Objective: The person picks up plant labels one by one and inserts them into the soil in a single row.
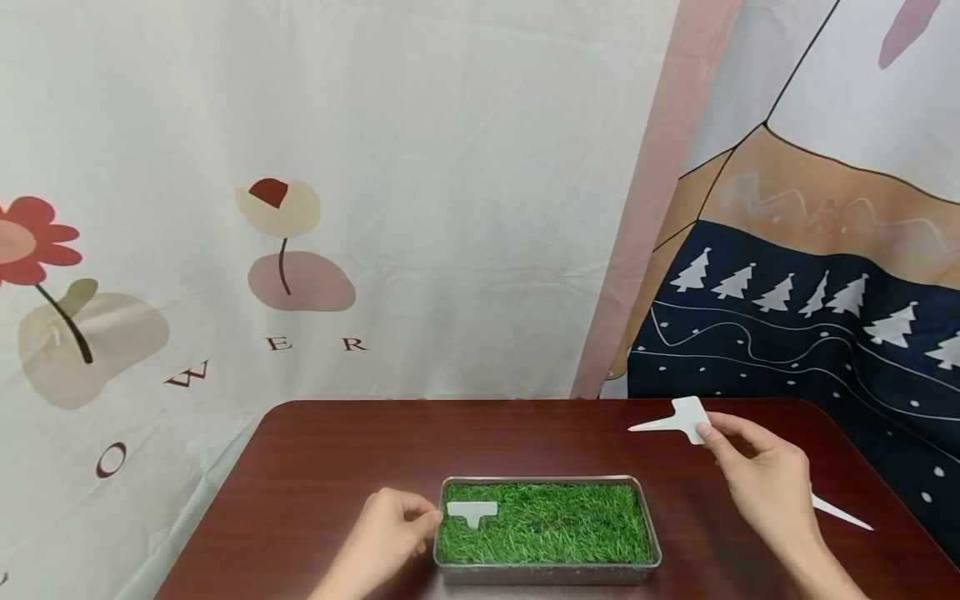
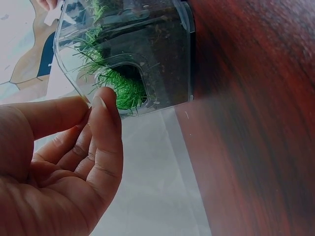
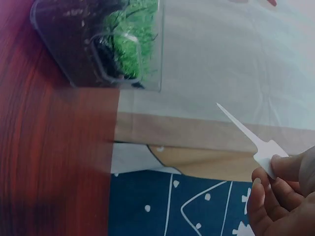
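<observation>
Head view: right fingers (image 1: 738, 428) pinch white T-shaped marker (image 1: 687, 418).

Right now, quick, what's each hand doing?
Left hand: closed, pinching the box at its rim.
Right hand: closed, holding a white tag.
</observation>
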Demonstrator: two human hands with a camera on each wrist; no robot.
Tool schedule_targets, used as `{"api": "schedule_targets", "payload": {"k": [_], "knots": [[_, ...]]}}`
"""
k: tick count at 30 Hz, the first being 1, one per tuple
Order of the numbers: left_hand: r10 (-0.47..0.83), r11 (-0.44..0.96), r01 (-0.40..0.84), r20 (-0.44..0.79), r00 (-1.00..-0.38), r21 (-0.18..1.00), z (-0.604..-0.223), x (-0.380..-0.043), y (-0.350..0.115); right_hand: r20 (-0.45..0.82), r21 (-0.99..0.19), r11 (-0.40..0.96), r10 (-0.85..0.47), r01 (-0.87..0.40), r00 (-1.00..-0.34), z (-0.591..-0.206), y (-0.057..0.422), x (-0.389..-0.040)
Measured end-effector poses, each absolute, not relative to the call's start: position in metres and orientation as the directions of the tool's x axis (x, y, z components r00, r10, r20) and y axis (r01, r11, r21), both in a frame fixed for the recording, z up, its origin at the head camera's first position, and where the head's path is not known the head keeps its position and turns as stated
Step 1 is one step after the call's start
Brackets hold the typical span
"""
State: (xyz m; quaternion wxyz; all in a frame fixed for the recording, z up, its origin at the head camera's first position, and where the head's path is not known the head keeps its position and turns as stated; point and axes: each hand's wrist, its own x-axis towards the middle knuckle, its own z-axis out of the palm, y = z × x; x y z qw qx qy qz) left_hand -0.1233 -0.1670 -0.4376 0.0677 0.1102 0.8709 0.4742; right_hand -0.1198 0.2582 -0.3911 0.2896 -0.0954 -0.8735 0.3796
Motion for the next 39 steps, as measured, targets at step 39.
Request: {"api": "schedule_targets", "payload": {"k": [39], "knots": [[0.248, 0.513, 0.109, -0.025, -0.968, 0.852, -0.438, -0.123, -0.167, 0.679, -0.586, 0.590, -0.015, -0.555, -0.734, -0.413, 0.186, -0.120]]}}
